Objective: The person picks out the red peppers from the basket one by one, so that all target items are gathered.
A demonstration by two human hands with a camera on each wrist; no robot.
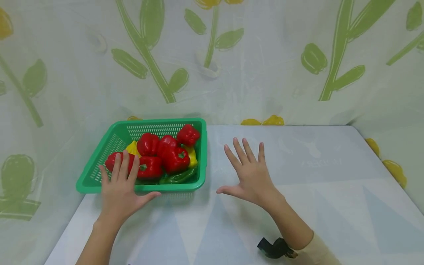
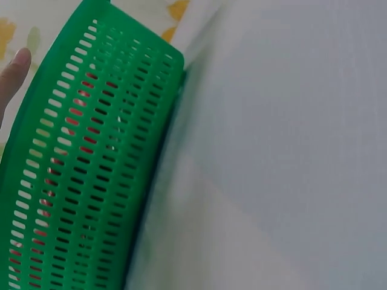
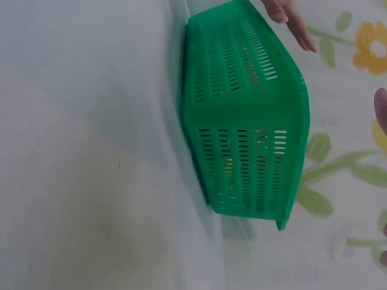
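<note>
A green plastic basket [image 1: 204,158] with slotted walls stands at the back left of the table. Several red bell peppers [image 1: 150,168] fill it, along with yellow peppers [image 1: 193,156] and a long green pepper [image 1: 179,177] along its front side. My left hand [image 1: 120,193], fingers spread and straight, overlaps the basket's front left rim in the head view and holds nothing. To the right of the basket my right hand [image 1: 253,178] is raised with fingers splayed, holding nothing. The left wrist view shows the basket's slotted side [image 2: 91,157] close by, with one fingertip [image 2: 22,59] at the edge.
A white table [image 1: 291,213] with pale blue triangles spreads in front and to the right. Behind it hangs a curtain [image 1: 265,73] printed with green leaves and yellow flowers. A black strap-like piece [image 1: 276,248] sits by the right forearm's sleeve.
</note>
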